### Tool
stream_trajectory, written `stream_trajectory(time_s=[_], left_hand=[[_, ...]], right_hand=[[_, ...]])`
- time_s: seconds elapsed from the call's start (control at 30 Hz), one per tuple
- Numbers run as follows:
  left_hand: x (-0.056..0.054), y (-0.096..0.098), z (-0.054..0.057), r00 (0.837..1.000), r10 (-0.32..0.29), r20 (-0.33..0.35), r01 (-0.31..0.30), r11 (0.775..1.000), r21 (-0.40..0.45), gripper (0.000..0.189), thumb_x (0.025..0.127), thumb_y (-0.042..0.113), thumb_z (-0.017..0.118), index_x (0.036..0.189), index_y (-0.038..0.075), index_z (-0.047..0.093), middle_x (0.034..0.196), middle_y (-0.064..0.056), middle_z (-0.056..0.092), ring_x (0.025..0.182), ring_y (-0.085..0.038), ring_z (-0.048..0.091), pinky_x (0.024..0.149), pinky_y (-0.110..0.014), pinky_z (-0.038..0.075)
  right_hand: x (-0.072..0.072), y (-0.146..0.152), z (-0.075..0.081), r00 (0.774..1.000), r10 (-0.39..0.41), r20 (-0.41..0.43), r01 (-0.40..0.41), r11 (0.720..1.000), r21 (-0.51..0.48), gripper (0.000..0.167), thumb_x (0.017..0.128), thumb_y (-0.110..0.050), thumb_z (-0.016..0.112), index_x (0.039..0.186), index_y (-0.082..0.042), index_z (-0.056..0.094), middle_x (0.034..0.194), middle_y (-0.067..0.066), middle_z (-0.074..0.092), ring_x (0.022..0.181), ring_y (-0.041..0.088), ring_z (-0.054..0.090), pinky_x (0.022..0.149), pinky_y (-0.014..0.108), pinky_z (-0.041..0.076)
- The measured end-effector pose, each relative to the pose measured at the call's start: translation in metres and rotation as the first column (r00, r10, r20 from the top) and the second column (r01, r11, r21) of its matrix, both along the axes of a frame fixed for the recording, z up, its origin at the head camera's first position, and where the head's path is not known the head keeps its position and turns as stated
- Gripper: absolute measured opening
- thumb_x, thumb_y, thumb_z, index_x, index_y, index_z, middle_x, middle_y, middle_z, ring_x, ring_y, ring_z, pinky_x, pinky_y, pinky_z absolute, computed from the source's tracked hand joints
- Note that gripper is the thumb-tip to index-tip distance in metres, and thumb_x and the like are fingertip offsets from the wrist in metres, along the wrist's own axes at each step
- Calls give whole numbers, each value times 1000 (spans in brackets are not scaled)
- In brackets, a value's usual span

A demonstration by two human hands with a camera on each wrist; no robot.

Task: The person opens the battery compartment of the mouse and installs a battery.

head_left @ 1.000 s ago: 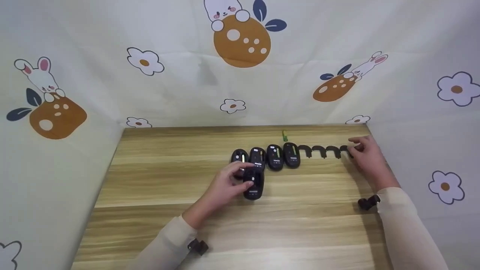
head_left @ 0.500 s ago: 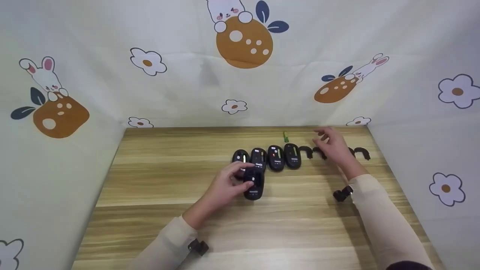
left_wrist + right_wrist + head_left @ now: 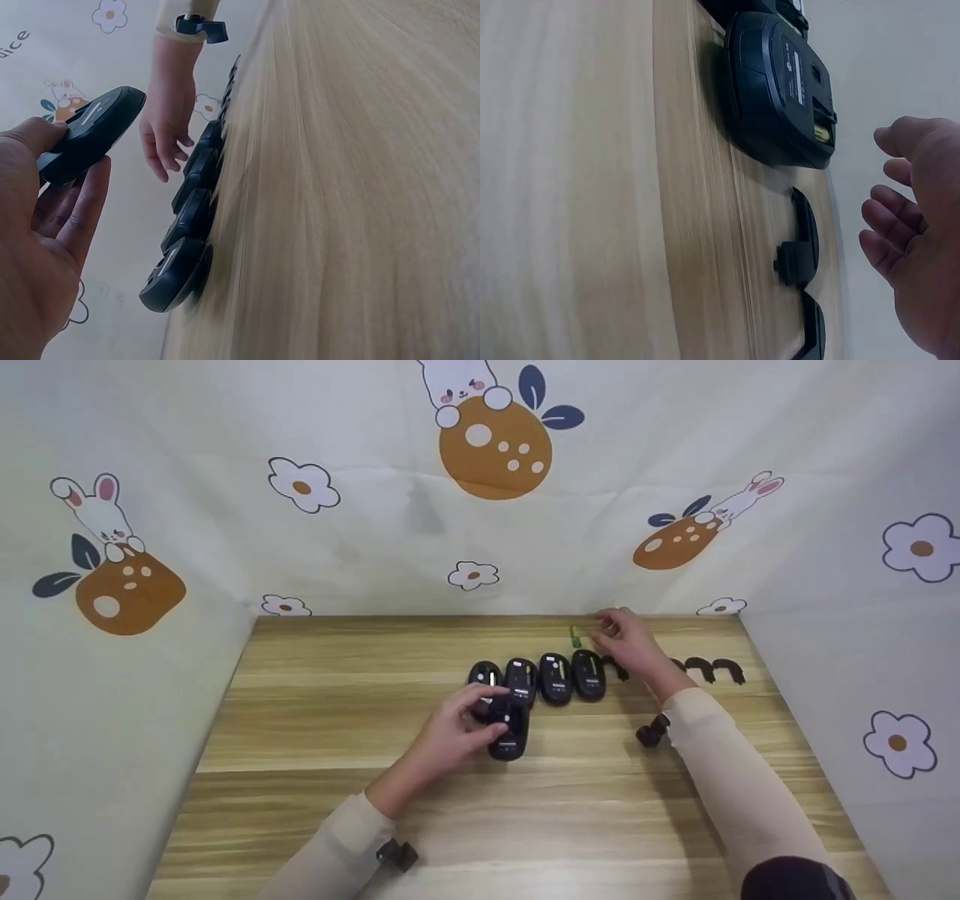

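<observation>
My left hand (image 3: 442, 727) holds a black computer mouse (image 3: 508, 742), underside up, between thumb and fingers. An open hollow shows in its underside in the head view. In the left wrist view this mouse (image 3: 97, 131) is raised off the table and tilted. My right hand (image 3: 634, 645) hovers beside a small green battery (image 3: 575, 637) behind the row, holding nothing; its fingers (image 3: 892, 214) are loosely bent in the right wrist view. Several black mice (image 3: 556, 681) lie underside up in a row, with batteries in their slots.
Several curved black battery covers (image 3: 701, 669) run in a line to the right of the mice, partly hidden by my right hand. A patterned cloth (image 3: 360, 547) stands behind and beside the wooden table (image 3: 315, 697).
My right hand has moved left from the cover at the right end of the line, over the other covers, to beside the battery. The left hand keeps the mouse in place.
</observation>
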State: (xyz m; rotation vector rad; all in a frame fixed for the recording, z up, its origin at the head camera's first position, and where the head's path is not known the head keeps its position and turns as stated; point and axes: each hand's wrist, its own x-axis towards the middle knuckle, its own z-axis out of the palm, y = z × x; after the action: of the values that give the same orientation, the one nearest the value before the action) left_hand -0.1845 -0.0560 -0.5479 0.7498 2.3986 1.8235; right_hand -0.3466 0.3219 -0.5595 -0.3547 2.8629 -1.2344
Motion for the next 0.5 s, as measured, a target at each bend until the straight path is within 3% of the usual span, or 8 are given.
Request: stream_trajectory(time_s=[0.33,0.5], left_hand=[[0,1,0,1000,8,-4,-8,1000,-17,52,94,14,88,143,21,72,138,-1,70,106,-34,69,80,-37,66],[-1,1,0,1000,6,-6,-6,1000,4,50,95,13,88,142,21,73,137,-2,71,106,-35,69,83,-40,66]], right_hand=[[-19,-16,-3,996,57,73,-61,996,58,47,104,-9,72,147,7,62,128,27,63,118,40,61,106,54,52],[-28,-21,-6,992,78,95,-87,992,94,50,105,-13,73,149,7,61,138,28,65,124,41,63,111,57,51]])
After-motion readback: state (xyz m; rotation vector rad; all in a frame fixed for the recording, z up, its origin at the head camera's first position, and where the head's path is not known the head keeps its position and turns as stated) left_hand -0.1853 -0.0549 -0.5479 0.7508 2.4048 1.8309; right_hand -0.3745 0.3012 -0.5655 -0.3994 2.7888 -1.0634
